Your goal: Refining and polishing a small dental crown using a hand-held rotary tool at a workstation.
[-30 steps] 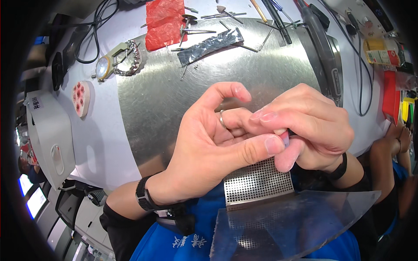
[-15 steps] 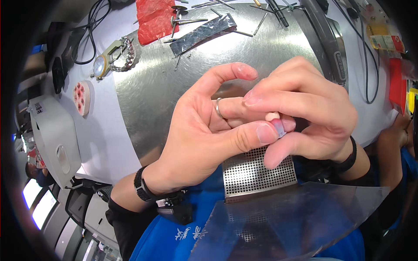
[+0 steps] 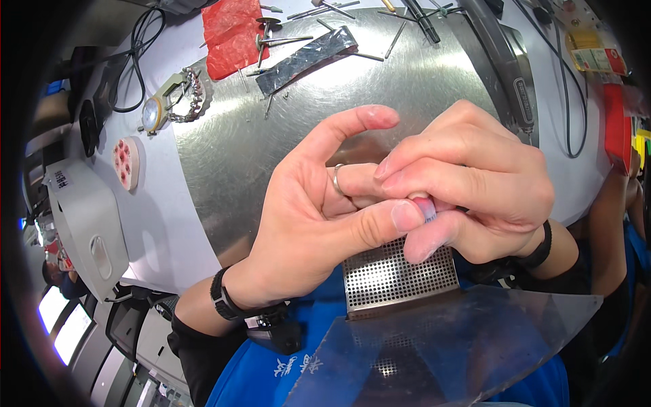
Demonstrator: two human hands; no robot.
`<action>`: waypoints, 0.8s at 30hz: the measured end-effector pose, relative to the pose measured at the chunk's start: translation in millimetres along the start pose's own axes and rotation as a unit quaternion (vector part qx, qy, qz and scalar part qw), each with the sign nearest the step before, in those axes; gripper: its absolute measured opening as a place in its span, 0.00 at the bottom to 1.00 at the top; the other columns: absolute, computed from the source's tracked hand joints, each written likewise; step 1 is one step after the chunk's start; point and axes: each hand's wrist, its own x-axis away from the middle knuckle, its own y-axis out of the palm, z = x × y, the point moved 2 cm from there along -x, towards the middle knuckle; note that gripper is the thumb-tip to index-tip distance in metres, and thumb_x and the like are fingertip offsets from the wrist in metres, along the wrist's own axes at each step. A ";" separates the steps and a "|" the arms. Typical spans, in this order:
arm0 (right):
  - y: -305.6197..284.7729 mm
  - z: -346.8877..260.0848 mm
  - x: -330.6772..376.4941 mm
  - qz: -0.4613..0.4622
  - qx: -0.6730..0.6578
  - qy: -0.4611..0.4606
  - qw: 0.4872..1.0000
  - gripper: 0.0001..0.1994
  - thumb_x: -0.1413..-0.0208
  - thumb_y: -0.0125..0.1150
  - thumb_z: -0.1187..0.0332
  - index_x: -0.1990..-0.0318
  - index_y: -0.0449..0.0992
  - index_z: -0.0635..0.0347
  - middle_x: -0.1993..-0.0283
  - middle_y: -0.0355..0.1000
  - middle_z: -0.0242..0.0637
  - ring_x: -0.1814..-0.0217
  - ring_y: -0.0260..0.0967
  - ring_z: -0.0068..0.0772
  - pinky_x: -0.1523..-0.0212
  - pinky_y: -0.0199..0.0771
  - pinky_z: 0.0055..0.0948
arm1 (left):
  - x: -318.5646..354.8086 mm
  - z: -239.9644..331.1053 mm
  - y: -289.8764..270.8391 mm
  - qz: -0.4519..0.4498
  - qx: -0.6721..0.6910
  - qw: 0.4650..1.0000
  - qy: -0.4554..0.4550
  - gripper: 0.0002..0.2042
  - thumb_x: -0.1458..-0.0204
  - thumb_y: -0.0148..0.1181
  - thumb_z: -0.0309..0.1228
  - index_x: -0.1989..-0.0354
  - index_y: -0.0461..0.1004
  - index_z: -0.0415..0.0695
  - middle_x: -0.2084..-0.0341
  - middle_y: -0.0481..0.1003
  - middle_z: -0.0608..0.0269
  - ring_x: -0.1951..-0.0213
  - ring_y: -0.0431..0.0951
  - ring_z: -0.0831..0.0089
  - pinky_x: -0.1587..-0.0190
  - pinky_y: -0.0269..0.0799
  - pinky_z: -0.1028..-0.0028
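Observation:
A small tooth-like dental piece [image 3: 427,209], pink with a bluish translucent end, is pinched between both hands over the front of the metal plate. My left hand [image 3: 298,217] has its thumb pressed on one side of the piece; its index finger is raised and curved away. On the other side, the thumb and bent fingers of my right hand [image 3: 485,180] close on the same piece. Fingers cover most of it, so its upper end barely shows. Just below the hands is a perforated metal grille [image 3: 400,281].
A clear shield [image 3: 447,346] slants up in front of me. Across the shiny metal plate [image 3: 230,163] lie a dark strip [image 3: 308,61], a red sheet [image 3: 234,41] and several thin rotary tools. At left are a wristwatch [image 3: 154,114], a red-dotted white block [image 3: 126,163] and a white box [image 3: 88,230].
My right fingers have curled further over the dental piece, hiding its cream end. Both hands stay close together, and the view has shifted slightly.

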 end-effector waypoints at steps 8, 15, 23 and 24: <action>-1.5 -4.0 -2.6 0.003 0.048 -0.021 0.999 0.28 0.57 0.71 0.48 0.60 0.80 0.67 0.63 0.77 0.40 0.67 0.67 0.30 0.70 0.66 0.24 | -2.9 0.9 4.0 0.008 0.015 1.000 0.006 0.37 0.48 0.67 0.21 0.34 0.50 0.38 0.64 0.80 0.55 0.58 0.81 0.69 0.51 0.77 0.71; 2.2 -6.8 1.7 0.015 -0.021 0.064 0.998 0.27 0.57 0.72 0.50 0.59 0.80 0.67 0.63 0.77 0.40 0.71 0.66 0.26 0.72 0.66 0.22 | -3.9 -2.5 2.6 -0.005 0.008 1.000 0.005 0.37 0.48 0.67 0.22 0.33 0.50 0.38 0.64 0.80 0.53 0.58 0.81 0.68 0.52 0.77 0.71; 2.0 -5.3 0.7 0.024 0.032 0.017 0.999 0.24 0.55 0.71 0.52 0.61 0.80 0.66 0.65 0.78 0.40 0.70 0.71 0.29 0.71 0.67 0.23 | -2.3 0.4 2.7 0.013 0.004 1.000 0.003 0.38 0.47 0.67 0.23 0.32 0.48 0.37 0.63 0.80 0.55 0.58 0.81 0.73 0.54 0.77 0.76; 2.1 -6.1 0.7 0.026 0.034 0.018 0.999 0.24 0.55 0.71 0.52 0.60 0.80 0.66 0.64 0.79 0.41 0.70 0.72 0.30 0.71 0.67 0.24 | -1.8 0.9 3.0 0.018 0.005 1.000 0.000 0.38 0.47 0.67 0.23 0.32 0.48 0.37 0.63 0.80 0.56 0.59 0.81 0.74 0.54 0.77 0.76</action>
